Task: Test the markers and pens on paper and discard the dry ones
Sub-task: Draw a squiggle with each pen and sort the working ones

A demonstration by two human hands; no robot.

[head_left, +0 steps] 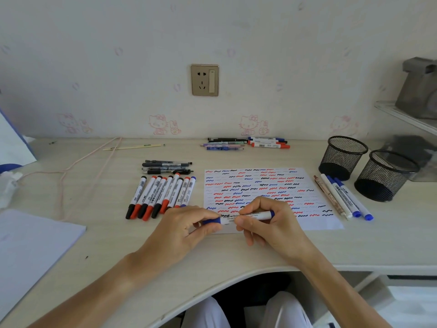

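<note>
Blue marker [246, 216] lies crosswise over the paper's [314, 221] near edge. Left hand [182, 229] grip pinches its cap, right hand [267, 221] grip wraps the barrel; cap likely pulls leftward.

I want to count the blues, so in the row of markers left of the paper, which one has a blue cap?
The rightmost marker, nearest the paper; the others in that row have red or black caps.

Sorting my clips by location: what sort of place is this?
Probably a home desk in a bedroom or study: cartoon-cat wallpaper, a wall socket above the desk, and mesh pen holders beside scribbled test paper.
</note>
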